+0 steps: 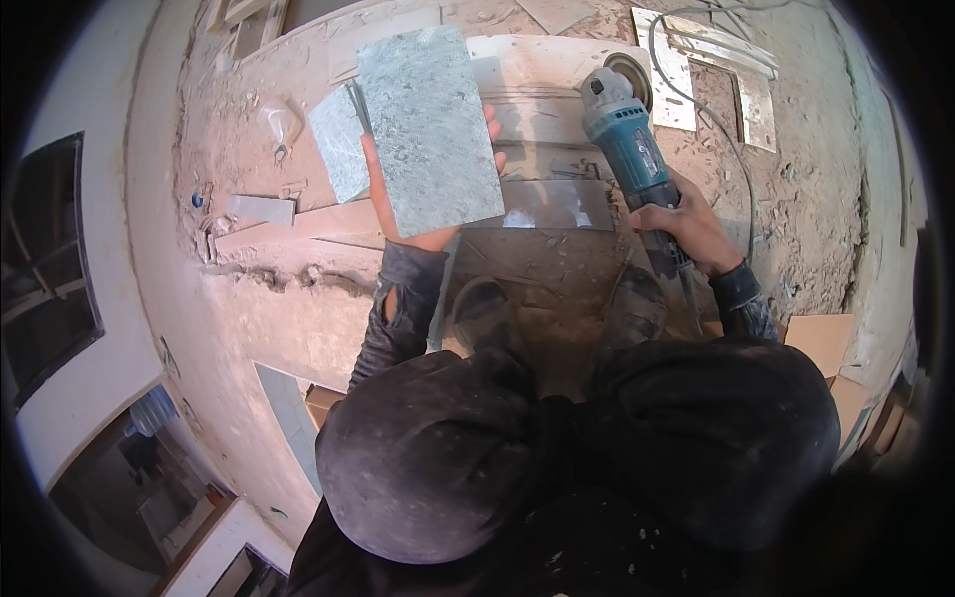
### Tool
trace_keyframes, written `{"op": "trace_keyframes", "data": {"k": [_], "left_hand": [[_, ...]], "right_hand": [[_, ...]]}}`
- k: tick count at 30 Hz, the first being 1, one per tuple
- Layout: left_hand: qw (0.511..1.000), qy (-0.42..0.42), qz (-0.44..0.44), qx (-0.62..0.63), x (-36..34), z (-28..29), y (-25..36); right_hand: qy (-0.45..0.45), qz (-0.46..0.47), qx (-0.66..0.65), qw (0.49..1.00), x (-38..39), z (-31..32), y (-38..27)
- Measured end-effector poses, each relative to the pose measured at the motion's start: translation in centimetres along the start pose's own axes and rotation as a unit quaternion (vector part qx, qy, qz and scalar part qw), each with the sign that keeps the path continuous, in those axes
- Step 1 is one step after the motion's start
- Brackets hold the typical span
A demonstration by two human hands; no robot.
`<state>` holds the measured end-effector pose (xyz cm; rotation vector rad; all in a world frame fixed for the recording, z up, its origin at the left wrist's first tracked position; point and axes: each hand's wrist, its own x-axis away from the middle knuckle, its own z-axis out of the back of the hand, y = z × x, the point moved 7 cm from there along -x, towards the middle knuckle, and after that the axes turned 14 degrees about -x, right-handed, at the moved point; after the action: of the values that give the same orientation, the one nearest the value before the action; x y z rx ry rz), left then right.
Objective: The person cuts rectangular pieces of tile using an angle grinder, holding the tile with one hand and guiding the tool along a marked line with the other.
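Observation:
My left hand (382, 194) grips a grey-green rectangular tile (428, 129) from below, its thumb at the left edge and fingertips at the right edge. The tile's mottled face is turned up. Just left of it is a paler tile piece (336, 144), partly covered by the held tile; whether it rests on the ground cannot be told. My right hand (691, 224) is wrapped round the dark rear body of a teal angle grinder (639, 154). The grinder's head and round guard (629, 80) point away from me, apart from the tile.
A grey cord (731, 129) loops over the dusty ground at the right. Beyond the grinder lie pale boards (537, 75) and a cut panel (756, 114). A clear plastic bag (282, 121) and a grey offcut (263, 209) lie left. Cardboard (821, 343) is near my right knee.

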<state>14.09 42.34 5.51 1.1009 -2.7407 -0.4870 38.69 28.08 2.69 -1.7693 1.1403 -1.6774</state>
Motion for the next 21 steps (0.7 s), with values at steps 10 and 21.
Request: {"op": "trace_keyframes", "data": {"k": [10,21], "left_hand": [[0.99,0.085,-0.015,-0.113,0.6,6.2,1.0],[0.905,0.244,-0.041,-0.346,1.1,4.0,3.8]], "right_hand": [[-0.005,0.009,-0.003,1.0,0.0,-0.2,-0.5],[-0.004,0.034,-0.006,0.999,0.3,0.0,-0.9]]}}
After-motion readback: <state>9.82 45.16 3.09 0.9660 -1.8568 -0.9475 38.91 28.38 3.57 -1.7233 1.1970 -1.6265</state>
